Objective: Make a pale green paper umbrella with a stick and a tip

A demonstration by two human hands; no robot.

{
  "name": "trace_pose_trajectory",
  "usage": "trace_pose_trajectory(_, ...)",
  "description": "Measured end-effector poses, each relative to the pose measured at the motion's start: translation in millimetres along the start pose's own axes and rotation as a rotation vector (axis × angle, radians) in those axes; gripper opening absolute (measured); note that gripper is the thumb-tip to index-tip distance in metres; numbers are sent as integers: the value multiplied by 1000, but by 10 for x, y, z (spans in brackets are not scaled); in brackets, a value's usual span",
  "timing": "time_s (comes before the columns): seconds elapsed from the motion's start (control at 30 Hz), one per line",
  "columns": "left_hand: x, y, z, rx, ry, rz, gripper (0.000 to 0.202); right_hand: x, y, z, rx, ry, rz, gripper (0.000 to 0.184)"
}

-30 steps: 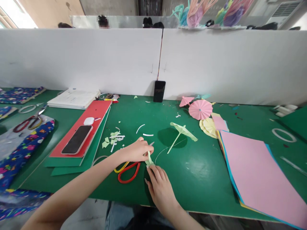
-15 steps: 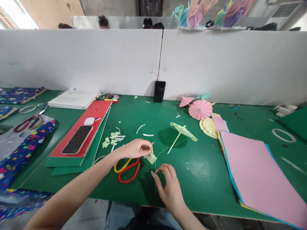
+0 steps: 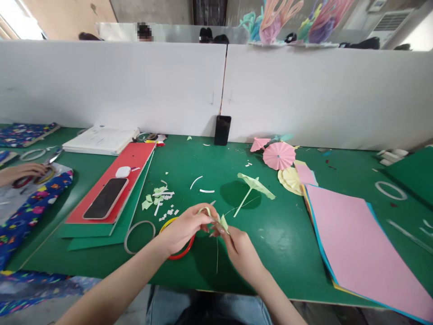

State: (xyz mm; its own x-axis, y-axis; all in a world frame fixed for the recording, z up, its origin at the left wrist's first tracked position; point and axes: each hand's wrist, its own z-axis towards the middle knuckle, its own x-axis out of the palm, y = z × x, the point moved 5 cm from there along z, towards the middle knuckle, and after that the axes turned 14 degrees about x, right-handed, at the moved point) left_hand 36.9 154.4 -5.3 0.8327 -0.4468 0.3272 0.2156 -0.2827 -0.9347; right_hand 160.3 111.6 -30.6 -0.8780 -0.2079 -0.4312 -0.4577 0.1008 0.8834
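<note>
My left hand [image 3: 189, 225] and my right hand [image 3: 241, 253] meet over the near middle of the table. Both are closed with their fingertips on a small light green paper piece [image 3: 223, 223]. From the fingers a thin white thread [image 3: 217, 257] hangs down, and it also runs off toward a light green paper umbrella [image 3: 254, 184] lying tipped on its stick just beyond. Under my left hand lie scissors with a red and a yellow handle [image 3: 184, 253], partly covered by the hand. Green and white paper scraps [image 3: 158, 198] are scattered left of it.
A phone [image 3: 106, 198] rests on red and green card [image 3: 135, 158] at left; another phone [image 3: 223, 130] leans on the white partition [image 3: 135, 85]. Pink paper umbrellas [image 3: 279, 155] and coloured sheets [image 3: 361, 243] are at right. Another person's hand [image 3: 25, 172] touches scissors at far left.
My hands have come together, the right one rising to take hold of the green paper piece. Another person's hand has appeared at the far left over the other scissors.
</note>
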Motion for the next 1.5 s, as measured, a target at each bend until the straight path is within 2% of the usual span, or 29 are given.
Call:
trace_pose_trajectory(0.13, -86, 27, -20, 12, -69, -126, 2, -16, 86, -67, 72, 140, 50, 42)
trace_pose_trajectory(0.27, -287, -33, -22, 64, -182, -264, 4, -24, 78, -138, 138, 256, 113, 52)
trace_pose_trajectory(0.37, -365, -118, -88, 58, -227, -346, 1, 36, -16, -119, 184, 341, 206, 39)
trace_pose_trajectory(0.43, -336, -169, -163, 40, -235, -392, 6, 81, -67, 13, 180, 285, 233, 28)
trace_pose_trajectory(0.53, -239, -233, -284, 35, -242, -449, 13, 173, -14, 388, 136, 124, 213, 28)
trace_pose_trajectory(0.63, -175, -295, -390, 69, -242, -491, 13, 322, 213, 798, 82, 85, 164, 30)
trace_pose_trajectory(0.7, -172, -333, -458, 99, -251, -520, 10, 394, 382, 944, 13, 57, 86, 23)
trace_pose_trajectory(0.8, -201, -351, -562, 109, -270, -572, 12, 492, 444, 840, -76, 38, -106, 7)
trace_pose_trajectory(0.9, -263, -323, -641, 94, -314, -613, 17, 567, 207, 475, -38, -37, -295, 26)
trace_pose_trajectory(1.0, -372, -281, -681, 90, -443, -592, 14, 650, -62, 108, 16, -144, -406, 43)
trace_pose_trajectory(1.13, -506, -229, -733, 47, -646, -549, 9, 769, -242, -118, 43, -198, -430, 27)
trace_pose_trajectory(1.23, -574, -211, -809, 44, -694, -549, 9, 779, -273, -146, 58, -200, -400, 19)
trace_pose_trajectory(1.33, -661, -189, -935, 82, -709, -536, 7, 735, -194, -68, 53, -153, -328, 16)
trace_pose_trajectory(1.4, -706, -154, -1021, 109, -708, -538, 5, 699, -77, 93, 40, -105, -267, 16)
trace_pose_trajectory(1.5, -716, -92, -1118, 160, -698, -474, 7, 644, 140, 490, 32, -85, -180, 22)
